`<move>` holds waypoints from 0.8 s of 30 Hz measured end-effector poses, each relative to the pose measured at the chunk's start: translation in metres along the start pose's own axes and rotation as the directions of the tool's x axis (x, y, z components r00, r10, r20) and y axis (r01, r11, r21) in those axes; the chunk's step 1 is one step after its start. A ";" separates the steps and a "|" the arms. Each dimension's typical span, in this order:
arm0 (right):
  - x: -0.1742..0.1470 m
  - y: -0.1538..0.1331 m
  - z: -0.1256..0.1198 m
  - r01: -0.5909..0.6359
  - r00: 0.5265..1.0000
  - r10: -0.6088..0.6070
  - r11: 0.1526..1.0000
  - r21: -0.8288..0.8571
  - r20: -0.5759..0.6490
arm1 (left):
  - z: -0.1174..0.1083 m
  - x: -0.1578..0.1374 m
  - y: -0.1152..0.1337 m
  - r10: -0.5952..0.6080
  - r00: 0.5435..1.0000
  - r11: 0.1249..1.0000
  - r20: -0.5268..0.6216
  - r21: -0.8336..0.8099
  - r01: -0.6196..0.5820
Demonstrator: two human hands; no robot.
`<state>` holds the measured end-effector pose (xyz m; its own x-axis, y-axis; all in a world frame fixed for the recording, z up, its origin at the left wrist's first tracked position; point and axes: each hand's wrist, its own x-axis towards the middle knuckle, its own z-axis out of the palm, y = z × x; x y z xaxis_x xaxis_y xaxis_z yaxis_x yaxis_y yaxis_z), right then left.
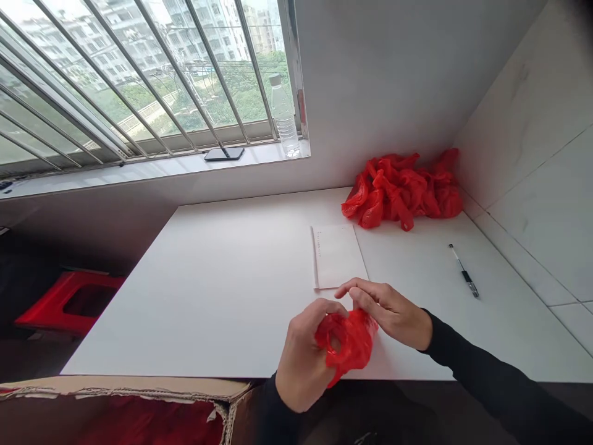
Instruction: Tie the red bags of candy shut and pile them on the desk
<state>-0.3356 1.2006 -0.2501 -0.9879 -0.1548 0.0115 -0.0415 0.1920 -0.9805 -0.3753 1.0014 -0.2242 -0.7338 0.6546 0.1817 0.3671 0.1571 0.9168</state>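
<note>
A crumpled red plastic bag (354, 346) is bunched up above the table's front edge. My left hand (306, 358) is closed around its left side, with the thumb and index finger curled over a ring-like fold of the thin film. At the bag's upper right, my right hand (389, 312) has bent fingers, with thumb and index finger close together, gripping the film's top edge. Its lower fingertips are partly hidden behind the bag. Just beyond both hands lies a pale paper pad or booklet (338, 256), flat on the table.
A heap of red plastic bags (403, 191) lies at the back right of the white table (208, 278). A pen (464, 272) rests at right. On the sill are a phone (224, 154) and a clear bottle (284, 120). A cardboard box (139, 388) holding red material and a red stool (69, 303) stand at left.
</note>
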 end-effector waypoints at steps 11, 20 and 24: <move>0.005 0.018 0.002 -0.003 1.000 0.000 0.993 0.114 0.026 | 0.009 -0.003 -0.033 0.264 0.960 0.953 -0.099 0.182 -0.243; -0.014 0.034 -0.003 -0.030 0.939 0.046 0.998 0.051 -0.340 | 0.020 -0.034 -0.043 -0.097 0.923 0.995 -0.373 -0.030 0.093; -0.044 0.071 -0.013 -0.217 0.892 0.157 0.971 -0.097 -0.424 | 0.013 -0.061 -0.062 -0.493 0.651 0.868 -0.578 -0.384 0.316</move>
<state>-0.2970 1.2334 -0.3173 -0.9510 0.3032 -0.0607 0.1597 0.3137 -0.9360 -0.3461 0.9616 -0.2967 -0.9887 -0.0786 -0.1278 -0.1326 0.0587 0.9894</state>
